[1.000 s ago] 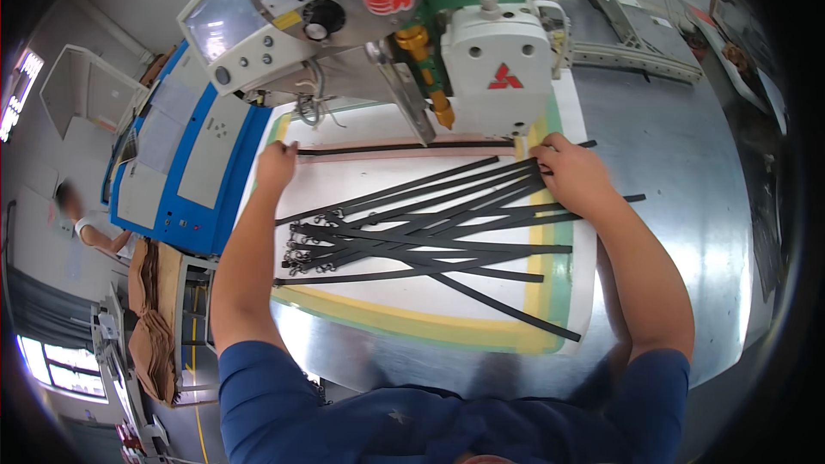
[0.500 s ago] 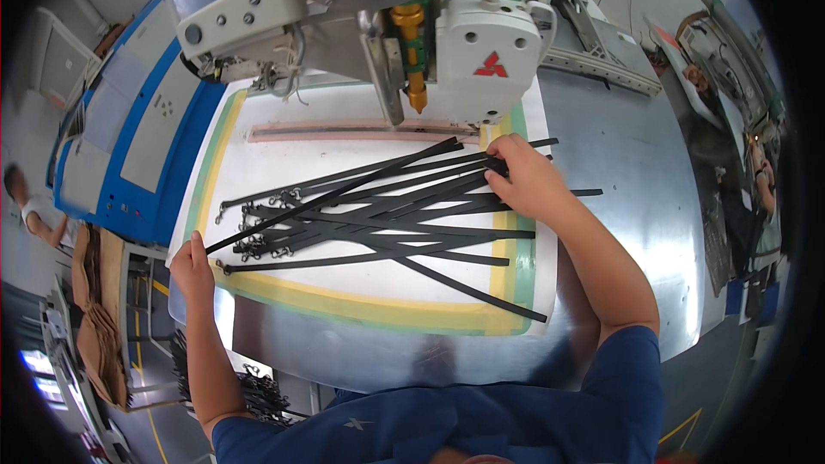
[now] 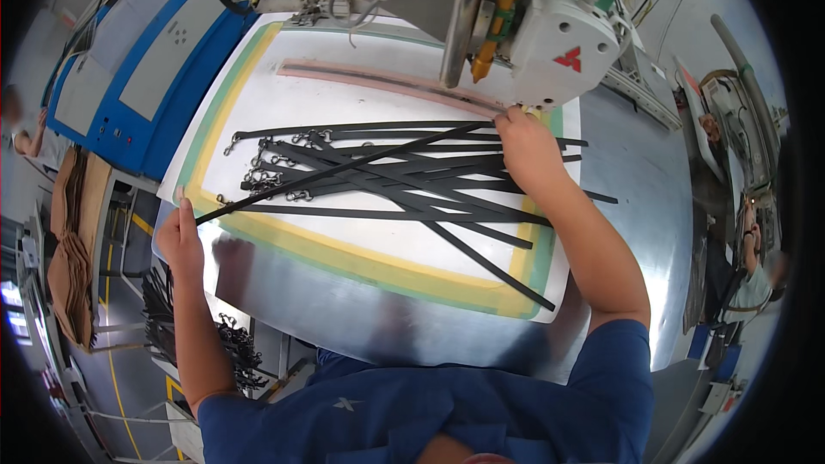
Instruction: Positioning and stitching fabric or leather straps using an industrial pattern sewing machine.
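My left hand (image 3: 180, 241) is closed on one long black strap (image 3: 344, 170), which slants from it up to the right across a heap of black straps with metal clips (image 3: 395, 215). My right hand (image 3: 528, 155) has curled fingers near the right end of the pink-edged narrow slot (image 3: 387, 80); what they grip, if anything, is hidden. The straps lie on a white board (image 3: 232, 103) bordered with yellow and green tape. Above the slot hangs a machine head (image 3: 559, 43) with a brass nozzle (image 3: 484, 60).
A steel table (image 3: 636, 206) surrounds the board. A blue cabinet machine (image 3: 129, 69) stands at left, above brown pieces (image 3: 73, 249). More black straps (image 3: 232, 344) hang below the table's left edge. Co-workers appear at far left (image 3: 34, 137) and far right (image 3: 756, 283).
My left hand has left the slot, moving down-left past the board's edge with a strap, leaving the slot uncovered. My right hand has shifted slightly. The view has also shifted.
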The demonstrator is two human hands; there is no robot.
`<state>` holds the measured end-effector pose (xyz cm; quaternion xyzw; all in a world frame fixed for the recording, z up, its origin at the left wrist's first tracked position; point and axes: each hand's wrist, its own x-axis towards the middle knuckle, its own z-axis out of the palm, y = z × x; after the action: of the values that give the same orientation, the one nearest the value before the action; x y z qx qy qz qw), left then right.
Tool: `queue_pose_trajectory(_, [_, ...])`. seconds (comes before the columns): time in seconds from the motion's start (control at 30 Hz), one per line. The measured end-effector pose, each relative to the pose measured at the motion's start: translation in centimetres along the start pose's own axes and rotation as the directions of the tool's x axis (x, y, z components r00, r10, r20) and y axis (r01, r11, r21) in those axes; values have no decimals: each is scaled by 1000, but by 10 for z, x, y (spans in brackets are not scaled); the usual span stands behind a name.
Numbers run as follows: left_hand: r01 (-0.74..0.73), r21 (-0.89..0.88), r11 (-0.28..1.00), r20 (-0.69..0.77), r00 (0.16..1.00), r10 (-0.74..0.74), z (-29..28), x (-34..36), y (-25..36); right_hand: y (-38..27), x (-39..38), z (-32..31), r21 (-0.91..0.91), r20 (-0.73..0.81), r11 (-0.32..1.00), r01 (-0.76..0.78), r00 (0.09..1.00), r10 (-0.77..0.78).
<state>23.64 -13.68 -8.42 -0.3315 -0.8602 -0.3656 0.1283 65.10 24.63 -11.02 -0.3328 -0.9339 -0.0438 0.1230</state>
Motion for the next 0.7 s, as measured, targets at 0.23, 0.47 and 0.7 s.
queue_pose_trajectory(0.23, [33, -107, 994, -27, 999, -36, 3, 0, -4, -17, 11, -4, 257, -124, 966, 26, 992, 6])
queue_pose_trajectory(0.47, [-16, -268, 963, -61, 998, 0, 18, 9, 17, -20, 15, -8, 348, 17, 931, 108, 992, -121])
queue_pose_trajectory(0.7, [9, -346, 938, 166, 985, 52, 50, 40, 81, 72, -64, -107, 760, -152, 641, -106, 930, 334])
